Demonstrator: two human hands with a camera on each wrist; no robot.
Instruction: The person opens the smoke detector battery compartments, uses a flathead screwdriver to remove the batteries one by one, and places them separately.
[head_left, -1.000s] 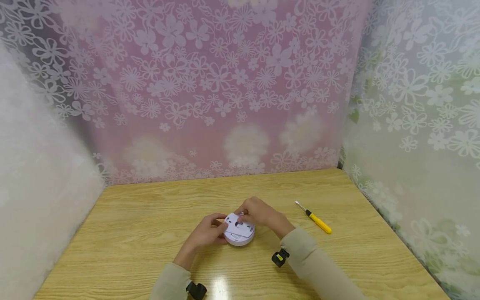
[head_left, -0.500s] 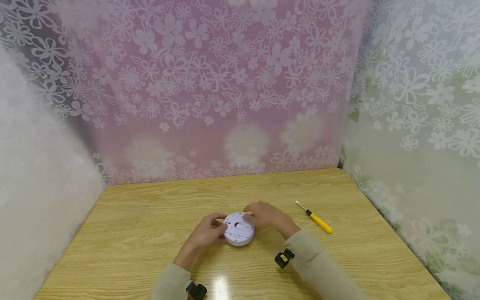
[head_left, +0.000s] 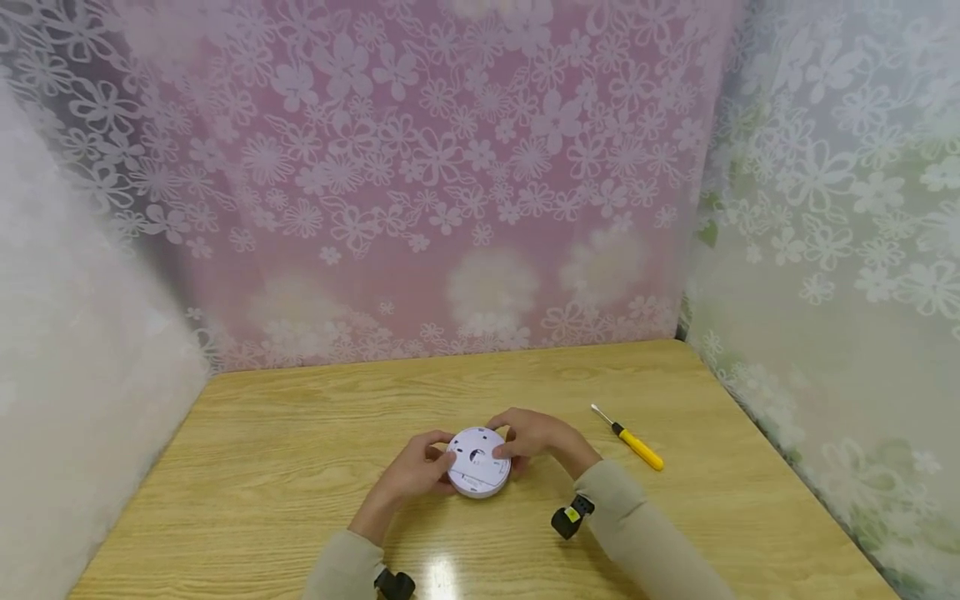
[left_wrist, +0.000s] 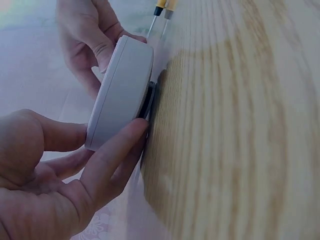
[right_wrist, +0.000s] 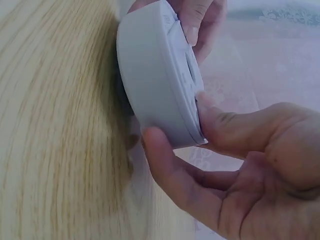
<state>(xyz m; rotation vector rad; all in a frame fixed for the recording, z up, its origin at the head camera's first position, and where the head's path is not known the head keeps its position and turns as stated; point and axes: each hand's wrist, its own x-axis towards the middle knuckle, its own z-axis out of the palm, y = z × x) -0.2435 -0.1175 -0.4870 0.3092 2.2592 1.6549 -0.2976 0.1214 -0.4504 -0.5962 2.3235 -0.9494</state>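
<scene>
A round white smoke detector [head_left: 477,479] lies with its flat back face up, close over the wooden table. That back has a central hole, small slots and a printed strip along its near side. My left hand [head_left: 417,467] grips the left rim, thumb on top and fingers below. On the opposite side my right hand [head_left: 536,435] pinches the rim, its thumb lying on the back plate. The left wrist view shows the smooth side wall of the detector [left_wrist: 122,85] and a dark gap underneath. From the right wrist, the detector [right_wrist: 150,75] appears edge-on between both hands.
A screwdriver [head_left: 636,445] with a yellow handle lies on the table to the right, beyond the right hand. The wood-grain table [head_left: 300,433] ends at a pink floral curtain [head_left: 480,208] behind, with pale curtains at both sides.
The right hand's fingers have moved off the middle of the back plate to the right rim, and the thumb now presses the plate there. The plate looks turned. The left hand keeps its hold.
</scene>
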